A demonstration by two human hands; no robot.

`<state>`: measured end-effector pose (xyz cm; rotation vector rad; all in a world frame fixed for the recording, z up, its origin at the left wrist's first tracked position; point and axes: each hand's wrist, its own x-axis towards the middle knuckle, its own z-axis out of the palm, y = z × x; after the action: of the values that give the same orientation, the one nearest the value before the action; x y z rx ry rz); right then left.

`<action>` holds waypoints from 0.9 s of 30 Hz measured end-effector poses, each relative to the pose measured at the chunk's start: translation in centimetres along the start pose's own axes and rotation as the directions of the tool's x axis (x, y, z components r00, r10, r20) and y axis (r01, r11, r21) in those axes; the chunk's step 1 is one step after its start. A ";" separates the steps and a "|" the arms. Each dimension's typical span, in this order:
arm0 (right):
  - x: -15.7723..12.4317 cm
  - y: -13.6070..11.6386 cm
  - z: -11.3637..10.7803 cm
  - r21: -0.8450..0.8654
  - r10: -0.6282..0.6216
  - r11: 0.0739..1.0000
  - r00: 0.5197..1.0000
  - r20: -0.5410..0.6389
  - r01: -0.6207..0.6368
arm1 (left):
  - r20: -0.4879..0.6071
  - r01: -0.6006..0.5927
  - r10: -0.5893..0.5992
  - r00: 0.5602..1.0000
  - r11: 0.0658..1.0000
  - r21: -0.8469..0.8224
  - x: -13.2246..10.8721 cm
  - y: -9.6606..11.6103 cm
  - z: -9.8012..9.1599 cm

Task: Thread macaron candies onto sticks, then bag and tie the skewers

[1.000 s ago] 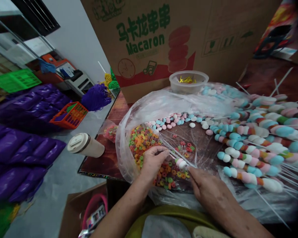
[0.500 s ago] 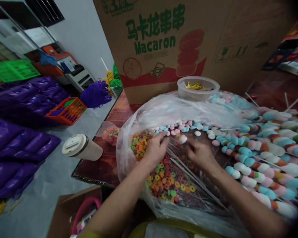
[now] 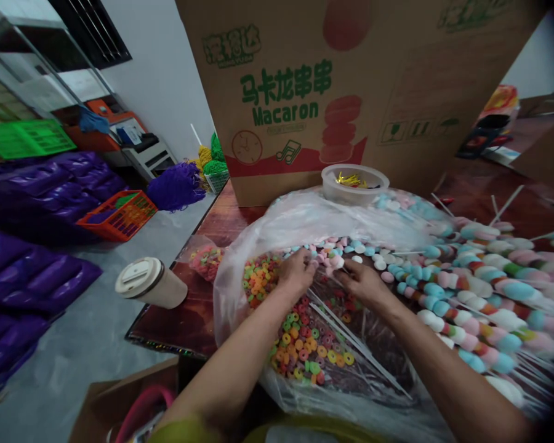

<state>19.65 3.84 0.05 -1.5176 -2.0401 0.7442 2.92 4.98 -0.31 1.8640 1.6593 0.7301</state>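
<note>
My left hand (image 3: 298, 274) and my right hand (image 3: 362, 284) meet over a clear plastic sheet (image 3: 277, 215) on the table, at a line of pastel pink, blue and white macaron candies (image 3: 351, 247). Both hands are closed in a pinch around a white stick (image 3: 351, 335) bearing a pink and white candy (image 3: 335, 261) at its tip. The stick's long end runs back toward me. Coloured ring candies (image 3: 305, 347) lie heaped under my left forearm. Finished skewers of pastel candies (image 3: 484, 289) are stacked to the right.
A large cardboard box (image 3: 341, 80) printed "Macaron" stands behind the sheet, with a clear tub of gold twist ties (image 3: 354, 183) before it. A lidded cup (image 3: 150, 283) lies at the table's left edge. Purple bags (image 3: 32, 271) and an orange basket (image 3: 117, 215) are on the floor.
Both hands have moved away from me, from the ring candies up to the line of pastel candies, carrying the stick. The camera tilted upward.
</note>
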 end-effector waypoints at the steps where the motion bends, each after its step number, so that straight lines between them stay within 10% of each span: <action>1: -1.1 -0.5 -0.4 0.047 0.000 0.999 1.000 -0.020 0.001 | 0.005 0.040 -0.040 0.999 0.989 -0.144 -0.5 0.5 0.0; 5: -4.5 -2.4 -0.6 0.353 0.046 0.936 0.993 -0.112 -0.004 | 0.191 0.250 -0.164 0.968 0.561 -0.789 -3.8 3.2 0.2; 9: -6.0 -3.1 0.3 0.443 0.135 0.895 0.977 -0.165 -0.048 | 0.213 0.286 -0.240 0.947 0.331 -0.899 -7.0 5.4 0.0; 19: -8.4 -4.4 -1.2 0.634 0.007 0.772 0.999 0.051 -0.038 | 0.089 0.173 -0.206 0.974 0.432 -0.885 -8.9 5.1 -0.6; 27: -8.2 -4.0 0.3 0.563 0.053 0.826 0.993 -0.103 0.014 | 0.053 0.100 -0.092 0.994 0.639 -0.762 -9.8 5.1 0.0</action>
<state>18.88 -5.01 2.04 -1.1982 -1.5241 1.1215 5.54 -5.27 2.85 1.1392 1.1318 1.1521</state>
